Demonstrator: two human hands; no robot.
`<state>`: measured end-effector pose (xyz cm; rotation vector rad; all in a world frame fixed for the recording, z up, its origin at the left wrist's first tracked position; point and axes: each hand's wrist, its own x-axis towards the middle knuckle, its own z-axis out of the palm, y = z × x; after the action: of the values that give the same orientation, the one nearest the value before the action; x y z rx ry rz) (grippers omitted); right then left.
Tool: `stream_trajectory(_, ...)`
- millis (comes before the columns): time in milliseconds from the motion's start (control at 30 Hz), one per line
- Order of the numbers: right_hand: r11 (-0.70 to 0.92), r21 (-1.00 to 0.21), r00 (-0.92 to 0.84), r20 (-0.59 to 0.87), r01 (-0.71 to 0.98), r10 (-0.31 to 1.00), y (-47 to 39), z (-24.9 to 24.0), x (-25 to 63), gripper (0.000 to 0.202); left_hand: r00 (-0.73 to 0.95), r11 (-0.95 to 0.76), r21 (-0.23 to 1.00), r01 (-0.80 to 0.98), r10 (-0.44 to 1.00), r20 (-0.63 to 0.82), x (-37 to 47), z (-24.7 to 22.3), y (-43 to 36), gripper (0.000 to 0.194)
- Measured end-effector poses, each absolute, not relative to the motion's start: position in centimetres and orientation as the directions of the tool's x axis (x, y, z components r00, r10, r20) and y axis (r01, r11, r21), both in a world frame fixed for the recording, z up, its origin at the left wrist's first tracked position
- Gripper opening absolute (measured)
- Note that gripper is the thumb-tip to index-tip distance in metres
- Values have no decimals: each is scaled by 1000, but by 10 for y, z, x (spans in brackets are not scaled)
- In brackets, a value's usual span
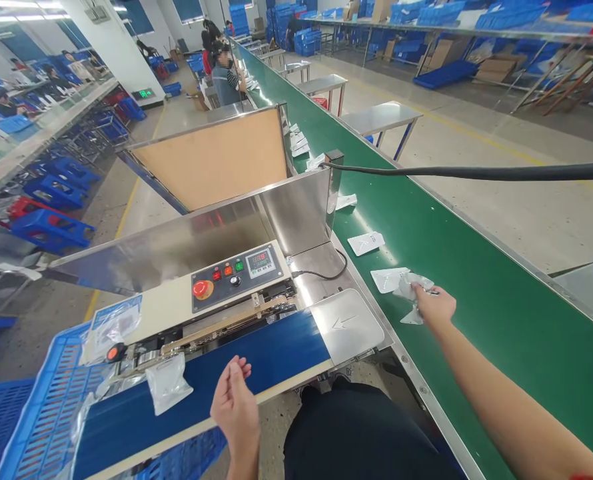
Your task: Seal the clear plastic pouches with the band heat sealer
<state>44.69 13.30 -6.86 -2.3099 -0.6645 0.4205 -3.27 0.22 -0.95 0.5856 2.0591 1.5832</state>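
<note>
Hands work at a sealing machine beside a long green conveyor belt (476, 293), seen from the head camera. The right hand (434, 305) reaches out over the belt's near edge, its fingers closed on a crumpled clear plastic packet (410, 288) that rests on the belt, touching a flat white packet (386, 279) just beside it. Another white packet (365, 243) lies farther up the belt, with more beyond it.

The left hand (235, 403) hovers open and empty, fingers loosely spread, at the near edge of the machine's blue feed belt (256, 360). A small clear bag (168, 381) lies on that feed belt to the hand's left, apart from it, its top at the sealing slot. Behind it sits the control panel (236, 275) with a red stop button, coloured buttons and a digital readout. A blue plastic crate (41, 400) stands at the machine's left end, with bags lying at its rim. A black cable (476, 173) crosses above the belt. Another person stands farther along the line.
</note>
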Motion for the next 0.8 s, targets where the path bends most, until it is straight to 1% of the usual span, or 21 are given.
stream_trajectory(67, -564, -754, 802, -85, 336, 591, 130, -33, 428, 51, -698, 241, 964, 111, 710, -97, -14, -7, 7, 52)
stream_trajectory(133, -460, -817, 711, -89, 349, 697, 124, 8, 399, 51, -549, 189, 964, 185, 834, -59, 10, -3, 17, 48)
stream_trajectory(233, -382, -837, 407, -215, 391, 888, 114, 58, 342, 49, -296, 54, 969, 239, 955, 20, 50, 7, 39, 47)
stream_trajectory(267, -360, -847, 289, -258, 391, 922, 111, 67, 323, 48, -223, 22, 974, 225, 974, 30, 63, 11, 46, 49)
stream_trajectory(333, -317, -882, 92, -304, 348, 948, 105, 76, 291, 47, -118, 7, 986, 165, 993, 13, 82, 15, 56, 48)
stream_trajectory(367, -299, -901, 21, -309, 313, 951, 102, 75, 279, 46, -96, 20, 991, 134, 995, -7, 88, 16, 59, 48)
stream_trajectory(433, -291, -920, -68, -318, 263, 945, 96, 67, 267, 47, -118, 64, 994, 84, 992, -54, 93, 16, 60, 54)
stream_trajectory(533, -343, -899, -114, -384, 273, 916, 88, 51, 266, 50, -196, 123, 991, 44, 974, -112, 87, 9, 55, 57)
stream_trajectory(633, -356, -870, -99, -410, 341, 907, 88, 35, 270, 49, -183, 146, 983, 110, 975, -124, 74, -3, 53, 54)
stream_trajectory(700, -354, -842, -35, -402, 408, 915, 94, 25, 270, 44, -188, 166, 968, 187, 973, -130, 68, -13, 57, 54)
stream_trajectory(733, -373, -820, 13, -408, 434, 913, 99, 20, 269, 41, -208, 199, 961, 192, 965, -158, 66, -18, 61, 54)
stream_trajectory(800, -434, -777, 89, -446, 456, 891, 113, 12, 265, 34, -256, 298, 947, 119, 931, -261, 64, -28, 73, 53)
